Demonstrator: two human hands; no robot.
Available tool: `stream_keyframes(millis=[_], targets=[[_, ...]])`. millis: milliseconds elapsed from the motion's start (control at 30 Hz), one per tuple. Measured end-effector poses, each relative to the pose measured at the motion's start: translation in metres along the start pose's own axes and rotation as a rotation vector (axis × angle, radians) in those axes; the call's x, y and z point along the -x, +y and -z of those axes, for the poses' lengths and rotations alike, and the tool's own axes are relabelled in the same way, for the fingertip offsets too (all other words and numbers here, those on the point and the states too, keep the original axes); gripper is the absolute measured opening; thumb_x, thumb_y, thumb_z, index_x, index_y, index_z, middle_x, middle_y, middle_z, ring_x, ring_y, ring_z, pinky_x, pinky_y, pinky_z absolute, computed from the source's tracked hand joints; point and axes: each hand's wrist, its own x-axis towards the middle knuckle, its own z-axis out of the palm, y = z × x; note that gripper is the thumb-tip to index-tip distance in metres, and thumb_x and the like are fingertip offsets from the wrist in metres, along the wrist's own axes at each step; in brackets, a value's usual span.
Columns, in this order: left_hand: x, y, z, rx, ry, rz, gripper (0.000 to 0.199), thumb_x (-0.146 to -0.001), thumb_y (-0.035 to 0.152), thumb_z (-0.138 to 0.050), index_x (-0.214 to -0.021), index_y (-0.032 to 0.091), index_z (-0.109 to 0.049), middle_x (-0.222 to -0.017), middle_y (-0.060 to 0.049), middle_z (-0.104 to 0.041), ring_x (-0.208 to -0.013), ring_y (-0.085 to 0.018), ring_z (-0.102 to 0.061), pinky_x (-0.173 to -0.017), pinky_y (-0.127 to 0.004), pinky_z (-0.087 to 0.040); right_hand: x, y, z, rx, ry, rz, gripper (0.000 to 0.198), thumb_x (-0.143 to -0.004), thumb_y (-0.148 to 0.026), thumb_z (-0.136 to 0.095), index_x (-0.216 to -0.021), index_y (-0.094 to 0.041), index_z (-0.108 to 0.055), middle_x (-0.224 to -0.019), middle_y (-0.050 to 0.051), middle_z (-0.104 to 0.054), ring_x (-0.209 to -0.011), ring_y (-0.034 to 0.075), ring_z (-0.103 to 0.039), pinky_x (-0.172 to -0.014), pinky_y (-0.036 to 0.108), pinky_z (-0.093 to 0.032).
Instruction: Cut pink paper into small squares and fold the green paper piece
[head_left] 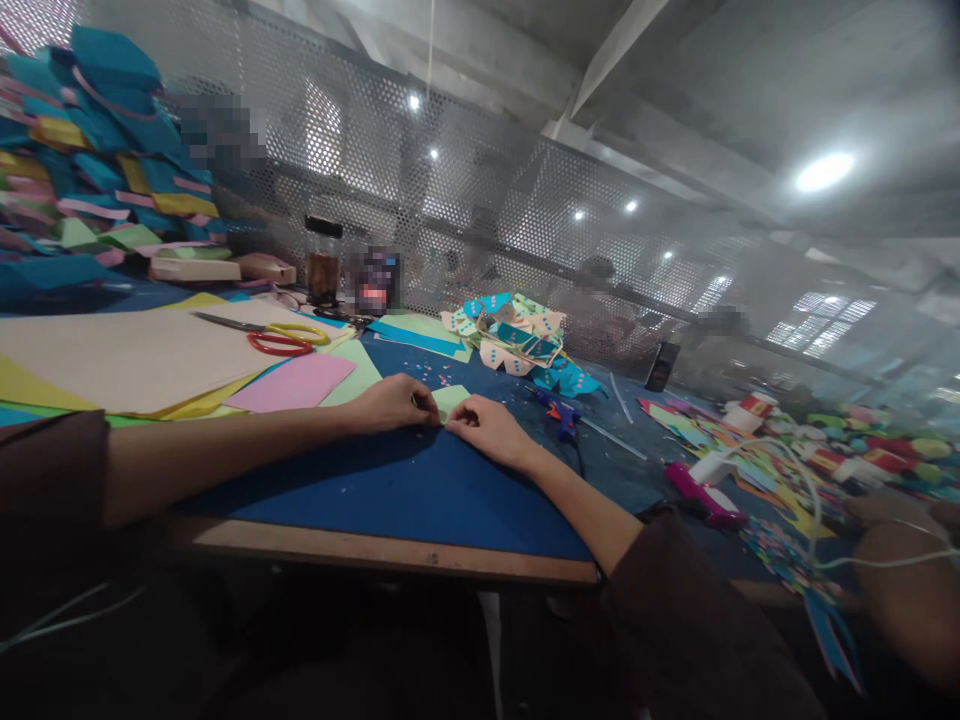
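A small piece of light green paper (451, 397) lies on the blue tabletop (420, 480) between my two hands. My left hand (396, 402) has its fingers bent and pinched at the paper's near left edge. From the right, my right hand (489, 428) pinches the same piece, its fingertips close to those of the left. My fingers partly cover the paper. Left of my hands lies a pink sheet (296, 384), and scissors (279, 336) with red and yellow handles rest on a stack of large sheets (127, 355).
A blue glue gun (559, 415) lies right of my hands, near cut, dotted paper shapes (517, 340). Behind stands a jar (323, 265) before a perforated metal screen (450, 200). A magenta-and-white power strip (705, 495) and another person's arm (911, 580) are at the right.
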Motion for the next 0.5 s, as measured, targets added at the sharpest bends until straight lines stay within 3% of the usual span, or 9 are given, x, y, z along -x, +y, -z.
stream_keyframes(millis=[500], targets=[[-0.0004, 0.0004, -0.0006, -0.041, -0.016, -0.019, 0.024, -0.072, 0.038, -0.062, -0.078, 0.02, -0.077, -0.071, -0.003, -0.075, -0.072, -0.019, -0.065, -0.062, -0.024, -0.04, -0.0026, 0.0005, -0.0005, 0.008, -0.01, -0.051, 0.013, -0.087, -0.03, -0.065, -0.085, -0.018, -0.071, -0.085, 0.002, -0.067, -0.076, 0.014, -0.058, -0.068, 0.024, -0.04]])
